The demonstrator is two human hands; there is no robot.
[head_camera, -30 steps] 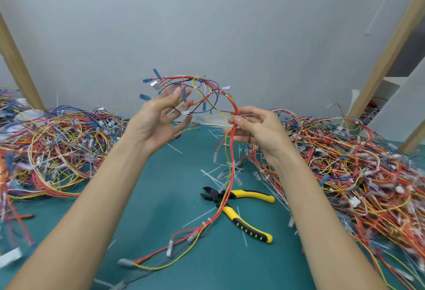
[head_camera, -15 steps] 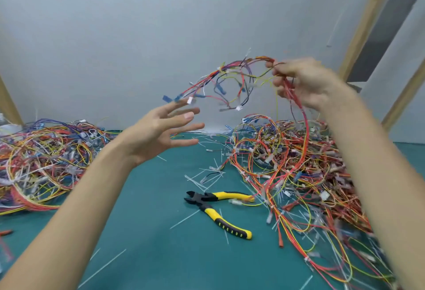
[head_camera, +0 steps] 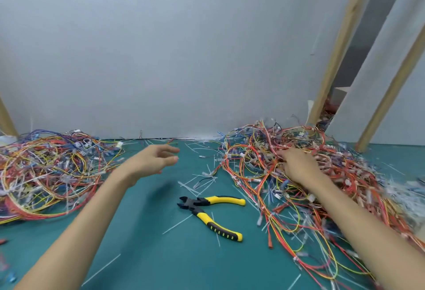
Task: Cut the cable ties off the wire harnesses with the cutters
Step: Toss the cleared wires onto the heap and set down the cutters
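Observation:
The yellow-and-black cutters (head_camera: 197, 204) lie on the green mat (head_camera: 142, 250) with handles spread and nobody touching them. My left hand (head_camera: 151, 160) hovers over the mat left of centre, fingers loose and holding nothing. My right hand (head_camera: 299, 165) is down on the big tangle of wire harnesses (head_camera: 358, 193) at the right. Its fingers curl into red and orange wires near the top of the pile, and the fingertips are partly hidden among them.
A second heap of harnesses (head_camera: 46, 170) fills the left side of the mat. Cut white cable ties (head_camera: 202, 181) litter the middle. A white wall closes the back, with wooden posts (head_camera: 333, 64) leaning at the right.
My right hand has come down from high in the air with the harness onto the right pile. My left hand let go of it earlier and has sunk a little, staying empty.

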